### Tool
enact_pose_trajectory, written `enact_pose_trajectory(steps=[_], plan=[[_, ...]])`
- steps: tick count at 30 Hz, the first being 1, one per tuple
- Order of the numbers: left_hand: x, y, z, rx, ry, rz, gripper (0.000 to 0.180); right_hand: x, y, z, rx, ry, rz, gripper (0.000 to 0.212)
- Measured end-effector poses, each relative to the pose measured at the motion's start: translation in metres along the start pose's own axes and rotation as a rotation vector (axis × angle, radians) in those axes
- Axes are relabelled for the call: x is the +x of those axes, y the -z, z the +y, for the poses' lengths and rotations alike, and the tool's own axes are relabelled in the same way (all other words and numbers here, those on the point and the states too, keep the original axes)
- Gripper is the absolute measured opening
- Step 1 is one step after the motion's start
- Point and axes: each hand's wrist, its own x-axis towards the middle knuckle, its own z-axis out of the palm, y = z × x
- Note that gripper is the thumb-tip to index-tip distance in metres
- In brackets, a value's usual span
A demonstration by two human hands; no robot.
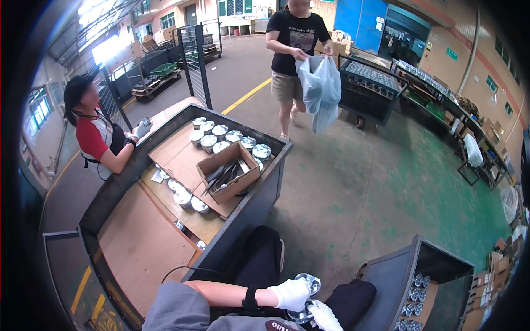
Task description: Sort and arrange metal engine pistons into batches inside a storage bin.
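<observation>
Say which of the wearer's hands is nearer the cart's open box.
Left. The left hand is below and right of the box in view; the right hand lies lower, farther right.

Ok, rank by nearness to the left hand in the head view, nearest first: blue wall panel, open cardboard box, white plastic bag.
1. Open cardboard box: ahead-left of the left hand.
2. White plastic bag: farther ahead.
3. Blue wall panel: far background.

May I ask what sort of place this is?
Probably a metal-parts factory: the white-gloved left hand holds a shiny metal part, more shiny parts stand in a large bin, and silvery pieces top a wheeled cart.
</observation>
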Motion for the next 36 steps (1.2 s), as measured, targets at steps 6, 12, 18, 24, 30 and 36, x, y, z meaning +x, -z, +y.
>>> enact_pose_trajectory(steps=[6,12,18,24,30,36], plan=[[0.003,-0.003,-0.005,-0.022,0.013,0.0,0.027,0.004,0.004,0.005,0.048,0.057,-0.08,0.03],[0.004,-0.011,-0.01,-0.007,0.027,0.002,0.028,0.006,0.001,-0.008,-0.345,0.041,0.008,0.039],[0.002,-0.011,-0.01,-0.012,0.037,-0.032,0.026,0.012,0.002,0.005,-0.328,0.035,0.0,0.042],[0.003,-0.026,-0.018,-0.01,0.046,0.037,0.026,0.009,0.001,0.0,-0.364,0.062,-0.03,0.041],[0.002,-0.024,-0.016,-0.02,0.027,0.052,0.032,0.009,0.0,0.003,-0.335,0.038,-0.02,0.039],[0.006,-0.024,-0.016,0.048,0.047,0.025,0.035,0.01,0.002,0.004,-0.386,0.02,-0.012,0.039]])
